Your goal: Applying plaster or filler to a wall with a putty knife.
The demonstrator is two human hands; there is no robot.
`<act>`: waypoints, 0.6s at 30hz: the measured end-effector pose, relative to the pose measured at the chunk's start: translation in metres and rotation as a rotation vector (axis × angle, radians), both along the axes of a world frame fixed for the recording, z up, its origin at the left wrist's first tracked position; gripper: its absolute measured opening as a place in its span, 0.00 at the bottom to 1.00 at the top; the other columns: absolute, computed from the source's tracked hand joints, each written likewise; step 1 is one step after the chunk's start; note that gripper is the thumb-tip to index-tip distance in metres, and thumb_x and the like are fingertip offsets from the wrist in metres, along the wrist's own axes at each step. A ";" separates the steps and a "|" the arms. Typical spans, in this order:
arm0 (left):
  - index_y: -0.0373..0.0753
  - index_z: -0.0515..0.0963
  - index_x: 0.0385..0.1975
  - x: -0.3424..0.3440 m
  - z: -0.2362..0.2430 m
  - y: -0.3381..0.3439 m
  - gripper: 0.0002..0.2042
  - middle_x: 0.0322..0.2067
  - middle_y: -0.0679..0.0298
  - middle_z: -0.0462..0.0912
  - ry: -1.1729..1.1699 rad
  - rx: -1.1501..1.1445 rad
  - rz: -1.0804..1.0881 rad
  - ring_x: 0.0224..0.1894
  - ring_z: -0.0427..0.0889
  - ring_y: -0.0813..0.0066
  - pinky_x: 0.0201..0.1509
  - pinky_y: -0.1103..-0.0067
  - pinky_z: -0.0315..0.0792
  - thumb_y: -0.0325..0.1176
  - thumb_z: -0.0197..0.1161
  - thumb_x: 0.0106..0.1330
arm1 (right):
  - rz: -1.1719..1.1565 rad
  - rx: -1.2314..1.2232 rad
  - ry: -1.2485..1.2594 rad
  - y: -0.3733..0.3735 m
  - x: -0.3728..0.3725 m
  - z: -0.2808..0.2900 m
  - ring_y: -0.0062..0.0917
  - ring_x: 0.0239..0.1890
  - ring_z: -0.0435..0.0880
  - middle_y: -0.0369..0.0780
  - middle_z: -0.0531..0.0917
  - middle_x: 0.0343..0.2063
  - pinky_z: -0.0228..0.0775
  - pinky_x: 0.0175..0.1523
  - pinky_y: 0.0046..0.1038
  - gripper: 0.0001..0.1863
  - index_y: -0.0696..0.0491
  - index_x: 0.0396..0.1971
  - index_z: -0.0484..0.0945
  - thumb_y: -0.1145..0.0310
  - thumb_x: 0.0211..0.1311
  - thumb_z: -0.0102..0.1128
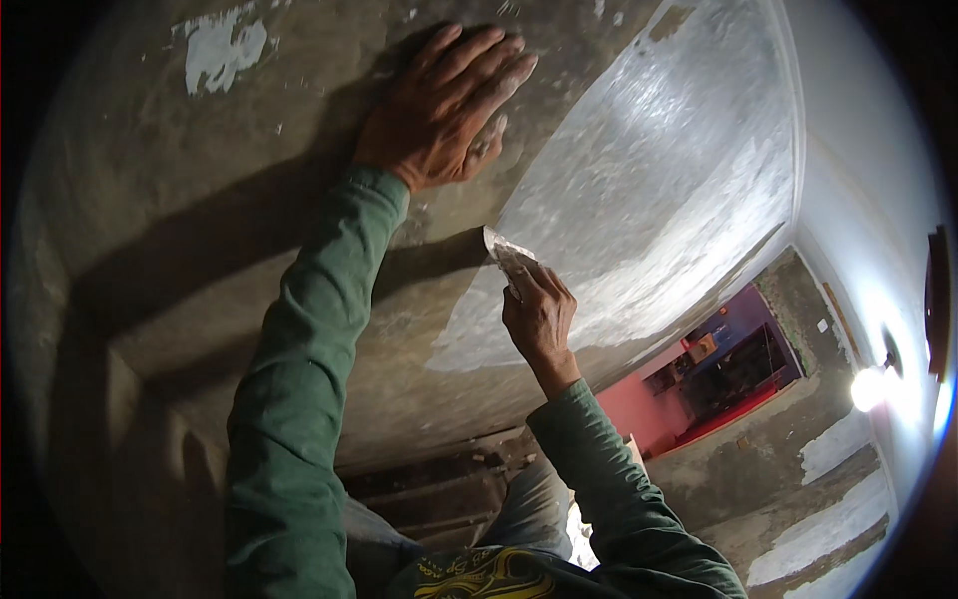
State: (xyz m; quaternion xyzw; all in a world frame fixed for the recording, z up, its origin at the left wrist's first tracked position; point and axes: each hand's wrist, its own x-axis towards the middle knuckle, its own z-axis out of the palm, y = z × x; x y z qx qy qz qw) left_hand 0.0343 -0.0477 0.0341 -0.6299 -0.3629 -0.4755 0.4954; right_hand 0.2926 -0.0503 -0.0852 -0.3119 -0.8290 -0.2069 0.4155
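My left hand (444, 110) rests flat against the bare grey-brown wall (249, 200), fingers stretched out and dusted with white. Lower and to the right, my right hand (542, 317) is closed around a putty knife (507, 250). White filler coats its blade, whose edge meets the wall at the border of a whitish plastered patch (619, 200). My hand covers most of the knife's handle. Both forearms wear green sleeves.
A lit bulb (874, 388) glows on the right. Beyond the wall's end, an opening (728, 369) shows a pink and purple room. A white smear (225, 48) marks the wall at upper left. Debris (504, 459) lies below, near my legs.
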 end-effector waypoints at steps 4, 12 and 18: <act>0.40 0.69 0.70 0.004 0.011 -0.001 0.27 0.70 0.54 0.69 0.009 -0.030 -0.011 0.75 0.63 0.56 0.80 0.56 0.51 0.41 0.52 0.71 | 0.070 -0.381 0.253 0.018 0.025 -0.024 0.29 0.41 0.89 0.43 0.89 0.37 0.79 0.48 0.32 0.16 0.59 0.49 0.84 0.75 0.62 0.59; 0.42 0.67 0.71 -0.002 -0.001 -0.008 0.31 0.70 0.60 0.69 0.006 -0.021 -0.018 0.75 0.63 0.61 0.81 0.59 0.54 0.39 0.60 0.66 | 0.479 -0.776 0.585 0.038 0.088 0.147 0.15 0.22 0.75 0.34 0.81 0.27 0.62 0.22 0.20 0.16 0.60 0.45 0.80 0.63 0.66 0.60; 0.43 0.66 0.72 0.001 0.000 -0.020 0.33 0.72 0.61 0.67 -0.011 -0.070 -0.003 0.76 0.61 0.63 0.81 0.59 0.54 0.36 0.60 0.64 | 0.246 0.152 0.133 0.032 0.079 0.415 0.30 0.41 0.86 0.43 0.87 0.39 0.77 0.49 0.28 0.19 0.60 0.49 0.83 0.61 0.68 0.59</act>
